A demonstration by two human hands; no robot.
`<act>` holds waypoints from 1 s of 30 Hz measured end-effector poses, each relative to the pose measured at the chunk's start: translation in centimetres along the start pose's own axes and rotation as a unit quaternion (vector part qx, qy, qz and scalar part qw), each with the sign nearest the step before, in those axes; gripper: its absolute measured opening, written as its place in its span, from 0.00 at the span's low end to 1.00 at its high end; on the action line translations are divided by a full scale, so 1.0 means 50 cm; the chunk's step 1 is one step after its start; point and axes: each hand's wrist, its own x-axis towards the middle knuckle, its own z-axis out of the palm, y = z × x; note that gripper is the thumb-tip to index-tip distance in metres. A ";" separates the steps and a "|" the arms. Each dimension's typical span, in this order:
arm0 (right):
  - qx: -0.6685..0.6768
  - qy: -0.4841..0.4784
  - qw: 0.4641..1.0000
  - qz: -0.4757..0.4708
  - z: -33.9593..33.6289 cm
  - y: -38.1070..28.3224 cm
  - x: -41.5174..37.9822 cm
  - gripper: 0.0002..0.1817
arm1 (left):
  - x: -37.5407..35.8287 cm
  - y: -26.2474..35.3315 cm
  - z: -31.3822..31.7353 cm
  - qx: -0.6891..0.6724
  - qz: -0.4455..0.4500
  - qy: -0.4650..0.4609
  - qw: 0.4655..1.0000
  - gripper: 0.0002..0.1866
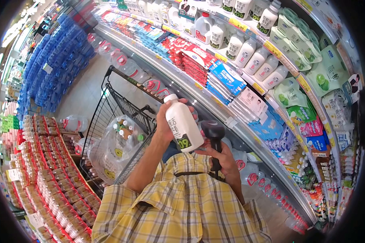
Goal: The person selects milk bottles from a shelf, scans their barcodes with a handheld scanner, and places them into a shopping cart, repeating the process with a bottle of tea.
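Note:
A white milk bottle [182, 123] with a black and green label is tilted in front of my chest. My left hand [164, 123] wraps round its upper part, fingers closed behind it near the white cap. In my right hand [226, 158] is a black handheld scanner [215, 135], gripped by its handle with the head up. Fingers of my right hand reach close to the bottle's base; whether they touch it is hard to tell. The scanner's head is just right of the bottle.
A black wire shopping cart [105, 89] stands at left with a clear plastic bag [113, 156] of bottles in it. Refrigerated shelves [247, 81] of milk and pouches run along the right. Large water bottles [125, 60] line the shelf's foot. Stacked red-edged packs [52, 174] stand at left.

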 end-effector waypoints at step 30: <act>0.232 -0.098 0.968 0.018 -0.040 0.022 0.032 0.33 | -0.020 -0.011 0.066 0.246 0.020 0.004 0.969 0.28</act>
